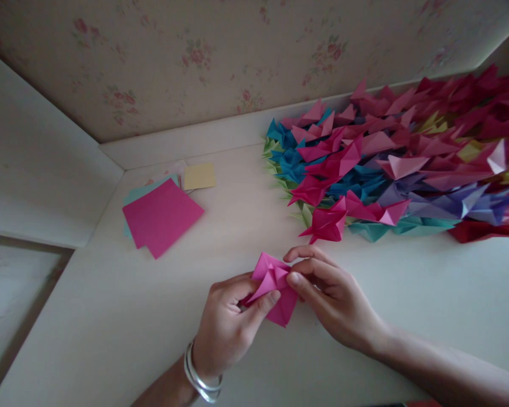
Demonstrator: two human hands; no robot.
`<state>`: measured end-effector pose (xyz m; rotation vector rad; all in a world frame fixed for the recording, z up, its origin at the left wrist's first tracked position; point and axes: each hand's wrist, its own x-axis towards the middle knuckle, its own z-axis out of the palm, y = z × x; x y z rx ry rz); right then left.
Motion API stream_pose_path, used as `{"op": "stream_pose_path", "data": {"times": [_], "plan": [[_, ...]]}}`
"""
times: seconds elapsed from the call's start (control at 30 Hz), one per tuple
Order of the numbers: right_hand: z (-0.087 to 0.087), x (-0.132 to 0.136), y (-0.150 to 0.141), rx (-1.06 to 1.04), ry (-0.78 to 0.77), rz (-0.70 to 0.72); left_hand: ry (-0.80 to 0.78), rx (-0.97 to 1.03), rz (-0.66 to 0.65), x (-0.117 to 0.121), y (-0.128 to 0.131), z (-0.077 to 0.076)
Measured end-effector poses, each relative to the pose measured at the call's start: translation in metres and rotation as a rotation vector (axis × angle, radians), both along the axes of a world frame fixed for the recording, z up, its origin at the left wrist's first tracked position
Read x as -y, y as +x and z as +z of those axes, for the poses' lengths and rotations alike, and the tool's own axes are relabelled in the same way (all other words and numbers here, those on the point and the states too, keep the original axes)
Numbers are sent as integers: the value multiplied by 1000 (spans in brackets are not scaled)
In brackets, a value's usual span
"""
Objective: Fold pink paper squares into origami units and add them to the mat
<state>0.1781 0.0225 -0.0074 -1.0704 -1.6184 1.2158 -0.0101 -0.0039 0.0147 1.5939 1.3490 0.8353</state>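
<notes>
Between my two hands is a partly folded pink origami paper (285,308), held just above the white table. My left hand (233,322) pinches its left side, with the thumb pressed flat on the front and the fingers mostly hidden behind. At the paper's right edge, my right hand (333,297) grips a fold between thumb and fingers. Small raised flaps stand up in the middle of the paper. Two silver bangles circle my left wrist.
A big heap of folded paper cranes (365,164) in many colours covers the back right. Flat magenta sheets (163,215) lie at the left over light-blue paper, beside a small yellow sheet (199,176). Floral wallpaper (220,62) rises behind the white table (127,316).
</notes>
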Motion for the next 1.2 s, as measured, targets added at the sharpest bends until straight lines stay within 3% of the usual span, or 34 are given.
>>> {"op": "stream_pose_path", "data": {"times": [0.1, 0.33, 0.57, 0.8, 1.03, 1.2], "plan": [[0, 0, 0, 7, 1, -1, 41, -6, -11, 0, 0, 0], [0, 0, -1, 35, 52, 28, 335, -112, -9, 4, 1, -13], [-2, 0, -2, 26, 37, 6, 245, -98, 25, 1, 4, -12], [-1, -1, -2, 22, 70, 66, 279, -42, 79, 1, 3, -9], [-1, 0, -1, 45, 95, 102, 131, 33, 109, -1, 1, -6], [0, 1, -2, 30, 103, 58, 52, 64, 61, -2, 2, -2]]}}
